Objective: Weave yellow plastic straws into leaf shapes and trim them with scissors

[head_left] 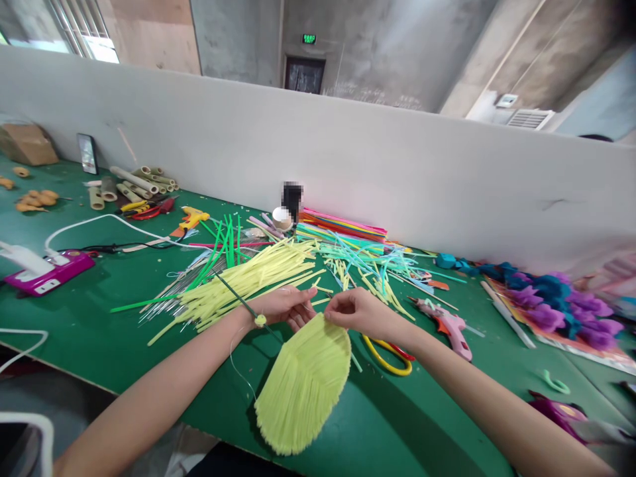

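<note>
A large leaf shape of yellow-green pipe cleaners [305, 391] hangs tip-up above the table's front, its strips fanning from a central seam. My right hand [355, 311] pinches the leaf's upper tip between thumb and fingers. Left of that tip is my left hand [288, 306], palm turned up, thumb apart from the loosely curled fingers. A thin clear thread [236, 368] loops from the leaf's left edge up toward my left wrist; its run among the fingers is hard to make out. Near that wrist lies a dark green stem [228, 286] with a small yellow bud [260, 320].
Yellow pipe cleaners [258, 271] lie heaped behind my hands. A pink glue gun [447, 324] and yellow-handled scissors [387, 361] lie right, purple flowers [551, 315] farther out. At left are a purple power strip [52, 271], a yellow glue gun [191, 218] and bamboo pieces [139, 185].
</note>
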Tool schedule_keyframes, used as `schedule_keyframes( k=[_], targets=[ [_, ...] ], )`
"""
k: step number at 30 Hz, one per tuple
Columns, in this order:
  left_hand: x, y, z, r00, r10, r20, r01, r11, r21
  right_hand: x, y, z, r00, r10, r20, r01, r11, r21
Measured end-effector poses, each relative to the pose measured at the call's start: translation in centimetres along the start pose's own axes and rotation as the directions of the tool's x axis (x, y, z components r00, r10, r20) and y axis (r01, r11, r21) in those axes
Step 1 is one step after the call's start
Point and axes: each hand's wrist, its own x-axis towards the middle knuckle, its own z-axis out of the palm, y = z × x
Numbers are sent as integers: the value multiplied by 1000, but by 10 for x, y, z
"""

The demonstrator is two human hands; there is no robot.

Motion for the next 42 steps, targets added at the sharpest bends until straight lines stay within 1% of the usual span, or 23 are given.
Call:
schedule_keyframes(
  k=[3,8,11,13,15,17,19,20,23,24,25,27,28,29,31,32,34,36,38,40,42],
  targets=[
    [-1,0,1,1000,8,-3,-8,1000,2,0,0,0,999,-32,0,32,999,-17],
    [-2,0,1,1000,30,8,-30,999,11,0,1,4,997,-74,-35,71,994,-88],
    [-3,1,0,999,41,5,-41,999,23,-2,-2,3,997,-69,-43,66,995,-78],
    [-4,1,-1,998,63,1,-63,998,20,-4,-5,-1,998,-34,-55,32,999,-31],
    [-5,2,-2,997,77,-7,-77,997,18,-7,-5,-6,993,30,-114,-29,999,14],
    [-6,3,-1,997,79,-16,-79,997,23,-11,-1,-10,974,79,-213,-73,997,32],
    [-6,3,-1,997,75,-23,-74,997,30,-14,7,-13,952,62,-299,-60,998,13],
    [-7,4,0,997,75,-21,-74,997,30,-15,12,-13,945,39,-323,-46,999,-14],
    [-7,4,0,997,75,-10,-74,997,27,-20,22,-8,937,-13,-348,-32,992,-125],
    [-6,3,0,997,74,-7,-74,997,27,-21,23,-5,933,-26,-358,-23,991,-132],
    [-6,3,0,997,75,-7,-75,997,26,-22,23,-1,927,-38,-373,-4,994,-110],
    [-6,2,0,997,81,-7,-80,996,26,-23,20,9,920,-56,-388,66,998,13],
    [-6,2,-1,996,87,-5,-86,996,26,-23,18,15,928,-56,-370,97,991,95],
    [-6,2,-1,996,93,2,-93,995,26,-23,15,22,944,-50,-327,113,978,177],
    [-6,1,-1,994,110,23,-110,993,29,-23,12,33,976,-24,-217,95,941,324],
    [-7,2,-1,992,120,35,-121,992,29,-22,12,38,982,-7,-189,80,920,385],
    [-8,2,-1,987,150,52,-152,988,25,-22,15,42,977,39,-208,66,877,475],
    [-10,4,-2,984,175,46,-176,984,27,-23,21,40,955,103,-277,63,844,533],
    [-10,5,-3,983,184,10,-184,983,25,-24,30,34,917,174,-359,74,810,582],
    [-10,6,-4,982,184,-42,-185,983,-7,-26,38,27,860,235,-454,115,776,620],
    [-8,7,-7,978,186,-94,-193,979,-69,-27,45,22,792,276,-544,169,757,631]
  ],
)
